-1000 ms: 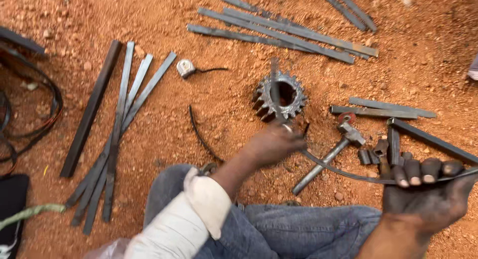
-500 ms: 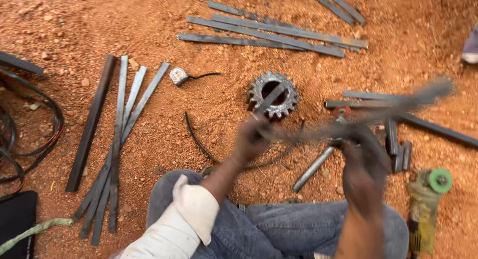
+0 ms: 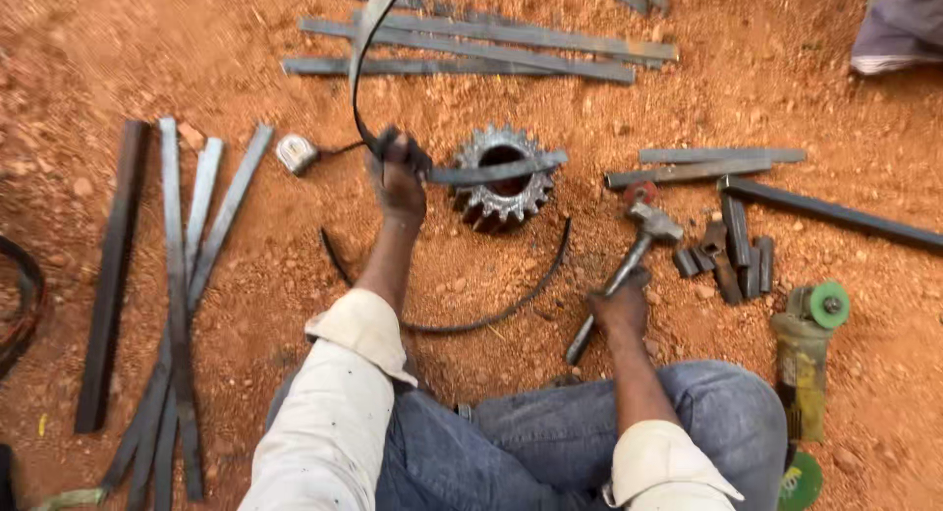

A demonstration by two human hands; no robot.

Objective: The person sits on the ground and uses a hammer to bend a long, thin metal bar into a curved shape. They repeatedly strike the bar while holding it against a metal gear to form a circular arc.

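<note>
Mid-frame, left hand (image 3: 398, 182) fist-closed around curved dark metal strip (image 3: 365, 39) beside toothed steel gear (image 3: 503, 175); right hand (image 3: 619, 305) wraps grey hammer (image 3: 629, 251) handle, bare red dirt (image 3: 491, 295) between.

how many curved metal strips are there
2: one curved strip held up in the left hand, its end over the gear; one thin strip on the dirt below.

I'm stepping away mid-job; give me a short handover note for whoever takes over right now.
Left hand: grips a curved metal strip, one end laid across the gear, the rest arching up.
Right hand: closed on the hammer handle, head resting on the dirt.
Nearby: a thin curved rod on the ground, grinder at right.
Done: strip placed on gear.
Left: no hammer blow visible yet; strip is bent.
</note>
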